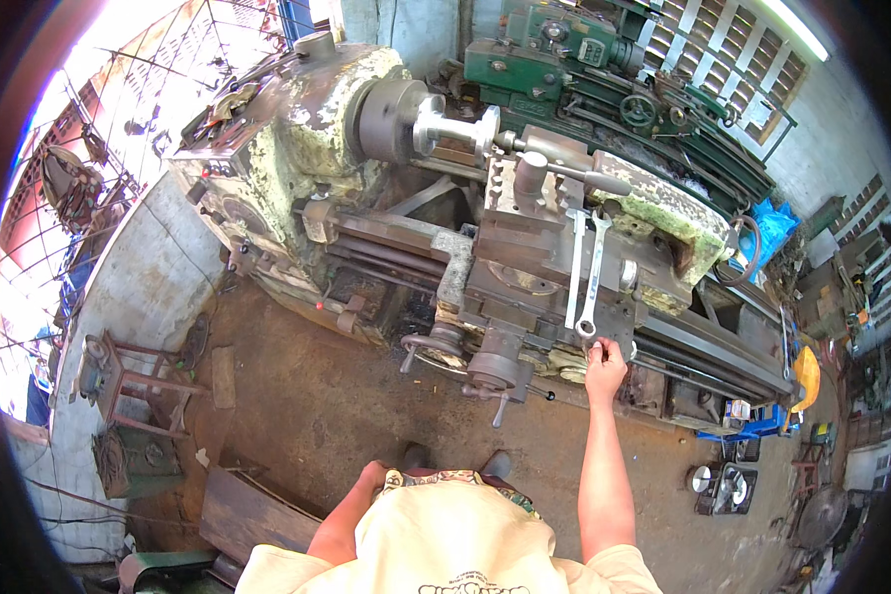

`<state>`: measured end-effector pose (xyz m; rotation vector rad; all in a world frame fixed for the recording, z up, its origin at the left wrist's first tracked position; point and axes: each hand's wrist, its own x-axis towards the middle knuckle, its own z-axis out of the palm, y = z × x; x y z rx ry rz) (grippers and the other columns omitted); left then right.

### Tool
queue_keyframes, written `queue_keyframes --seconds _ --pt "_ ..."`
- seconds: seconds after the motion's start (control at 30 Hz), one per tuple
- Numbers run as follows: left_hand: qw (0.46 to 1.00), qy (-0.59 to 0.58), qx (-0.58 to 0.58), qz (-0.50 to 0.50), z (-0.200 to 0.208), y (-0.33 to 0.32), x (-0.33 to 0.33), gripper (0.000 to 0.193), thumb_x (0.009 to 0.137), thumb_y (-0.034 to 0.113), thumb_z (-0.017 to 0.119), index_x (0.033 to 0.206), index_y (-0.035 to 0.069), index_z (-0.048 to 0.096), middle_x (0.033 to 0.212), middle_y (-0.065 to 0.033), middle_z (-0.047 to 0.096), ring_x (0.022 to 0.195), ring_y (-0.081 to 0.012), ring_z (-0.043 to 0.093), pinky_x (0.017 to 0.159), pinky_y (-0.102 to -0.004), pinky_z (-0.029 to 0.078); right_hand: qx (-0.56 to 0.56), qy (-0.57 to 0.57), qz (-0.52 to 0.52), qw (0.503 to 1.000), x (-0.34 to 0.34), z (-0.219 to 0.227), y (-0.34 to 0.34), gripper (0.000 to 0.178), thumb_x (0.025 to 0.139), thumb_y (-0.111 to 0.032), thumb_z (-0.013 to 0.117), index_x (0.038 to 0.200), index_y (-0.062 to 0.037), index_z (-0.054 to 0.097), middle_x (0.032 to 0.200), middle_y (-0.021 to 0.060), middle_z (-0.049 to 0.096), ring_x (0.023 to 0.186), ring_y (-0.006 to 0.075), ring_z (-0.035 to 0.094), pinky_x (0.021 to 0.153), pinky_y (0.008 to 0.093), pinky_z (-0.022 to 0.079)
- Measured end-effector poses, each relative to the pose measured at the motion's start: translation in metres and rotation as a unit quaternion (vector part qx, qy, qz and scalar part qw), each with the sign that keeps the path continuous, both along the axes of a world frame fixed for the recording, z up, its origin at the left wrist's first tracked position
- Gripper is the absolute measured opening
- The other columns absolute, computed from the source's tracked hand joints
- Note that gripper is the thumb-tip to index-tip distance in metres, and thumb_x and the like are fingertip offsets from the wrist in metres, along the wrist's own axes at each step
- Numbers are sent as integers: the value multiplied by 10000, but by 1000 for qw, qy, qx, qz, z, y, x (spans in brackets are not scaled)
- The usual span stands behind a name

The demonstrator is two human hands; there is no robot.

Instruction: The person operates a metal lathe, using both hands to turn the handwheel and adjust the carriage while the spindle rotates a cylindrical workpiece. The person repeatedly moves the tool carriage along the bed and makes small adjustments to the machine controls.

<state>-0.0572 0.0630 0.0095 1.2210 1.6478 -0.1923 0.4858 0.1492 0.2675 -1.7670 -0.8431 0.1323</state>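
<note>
My right hand (pixel 605 368) reaches out to the front of the lathe carriage (pixel 505 282). Its fingers are pinched together just below the ring end of a combination wrench (pixel 593 272); what they grip is too small to make out. Beside the wrench lies a flat silver bar (pixel 574 272), both on the carriage's flat top. My left hand (pixel 372 477) rests low by my hip against the patterned shorts (pixel 445 477), its fingers not clearly visible. A shiny flanged metal workpiece (pixel 455 130) sits between the chuck (pixel 394 119) and the tailstock (pixel 653 198), behind the tool post (pixel 531 176).
Handwheels (pixel 436 348) and a crank (pixel 497 381) jut toward me from the carriage. A green lathe (pixel 604 84) stands behind. At left are a metal-framed stand (pixel 148 381) and a wooden board (pixel 252 520); a black tray (pixel 733 487) lies on the floor at right.
</note>
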Motion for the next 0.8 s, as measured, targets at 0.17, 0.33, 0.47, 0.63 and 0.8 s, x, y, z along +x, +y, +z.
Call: queue_keyframes --seconds 0.17,0.33,0.47,0.63,0.8 --pt "995 -41 -32 80 2 4 1 363 799 211 774 1050 -43 710 998 -178 726 861 -202 679 783 -362 530 307 205 -171 914 22 -59 -30 260 938 -67 565 1174 39 541 1016 127 641 857 205 632 771 326 516" --pt "997 -48 -1 64 5 8 -15 481 815 349 732 1145 2 686 1136 -194 693 1055 -295 669 915 -382 509 3 420 -356 835 -19 -194 -218 167 901 -138 475 980 -33 579 756 67 563 608 194 533 516 345 415" --pt "1000 7 -14 -21 4 8 -45 496 823 376 705 1176 28 675 1183 -186 676 1099 -302 653 934 -390 505 -363 540 -217 727 -93 -243 -363 185 913 -144 492 850 -10 603 662 112 554 494 218 520 425 378 413" --pt "983 65 -44 -166 -25 31 -91 326 876 342 602 1096 135 726 1138 -129 697 1085 -301 656 908 -423 527 -387 559 -226 697 -169 -244 -397 224 930 -90 472 1056 20 620 800 155 628 563 241 595 469 363 482" --pt "733 127 -45 -667 -46 105 -116 289 868 325 600 995 105 738 997 -112 730 964 -319 691 860 -430 542 -293 514 -166 789 -185 -229 -360 249 877 -92 569 1098 17 601 859 127 650 647 208 629 528 313 489"
